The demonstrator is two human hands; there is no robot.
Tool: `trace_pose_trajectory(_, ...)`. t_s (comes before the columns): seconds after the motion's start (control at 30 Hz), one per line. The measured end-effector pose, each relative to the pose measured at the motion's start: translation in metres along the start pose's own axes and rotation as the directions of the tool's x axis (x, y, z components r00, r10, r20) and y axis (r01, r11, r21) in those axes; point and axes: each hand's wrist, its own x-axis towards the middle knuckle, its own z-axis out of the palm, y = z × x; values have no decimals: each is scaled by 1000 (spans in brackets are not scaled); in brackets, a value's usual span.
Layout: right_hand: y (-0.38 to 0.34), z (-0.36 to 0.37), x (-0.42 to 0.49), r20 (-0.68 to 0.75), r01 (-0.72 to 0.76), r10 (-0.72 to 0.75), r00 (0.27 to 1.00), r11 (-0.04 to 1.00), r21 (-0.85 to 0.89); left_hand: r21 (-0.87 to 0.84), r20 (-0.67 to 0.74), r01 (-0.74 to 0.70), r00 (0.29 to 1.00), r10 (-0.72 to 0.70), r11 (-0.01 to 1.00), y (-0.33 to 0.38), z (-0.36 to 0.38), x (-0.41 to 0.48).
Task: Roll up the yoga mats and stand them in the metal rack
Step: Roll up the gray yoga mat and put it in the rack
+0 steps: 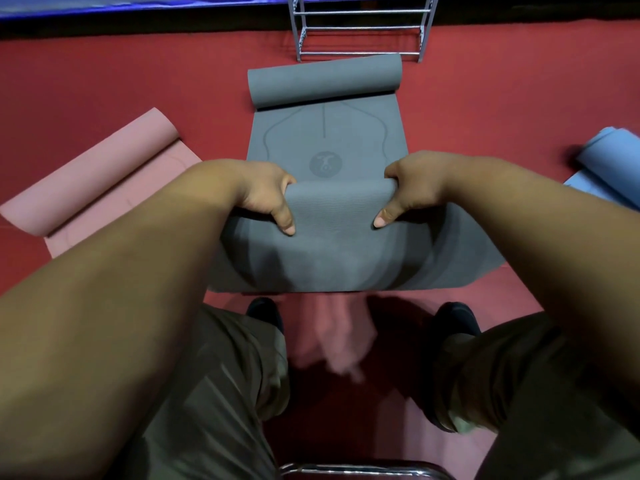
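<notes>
Grey mat (322, 147): centre of floor (104, 81); far end rolled, near end lifted and curled over.
Pink mat (93, 178): left, angled, partly rolled.
Blue mat (609, 157): right edge, partly rolled.
Metal rack (360, 28): upright, just beyond grey mat.

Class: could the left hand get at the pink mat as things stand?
Probably yes: the pink mat lies on that side, nothing between, but the left hand must first release the grey mat.

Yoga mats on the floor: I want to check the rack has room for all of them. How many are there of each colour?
grey mat: 1
pink mat: 1
blue mat: 1
Total: 3
The blurred pink thing between the feet is not counted.
</notes>
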Motion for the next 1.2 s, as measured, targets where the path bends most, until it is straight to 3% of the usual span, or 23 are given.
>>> trace_pose_trajectory(0.2, 17, 1, -1, 46, -26, 19, 999, 988, 150, 55, -25, 10, 1000, -9, 998, -3, -5, 3)
trace_pose_trajectory(0.43, 11, 3, 0, 85, -49, 40, 996, 993, 109, 172, 10, 78, 997, -81, 982, 0, -4, 7)
trace_pose_trajectory(0.77, -3, 11, -3, 129, -27, 26, 991, 1000, 2, 280, -79, 222, 975, -208, 934, -1, -1, 13)
trace_pose_trajectory(1.2, -3, 17, -5, 209, -26, 22, 978, 1000, 16, 229, 61, 189, 976, -208, 955, 0, 12, 8)
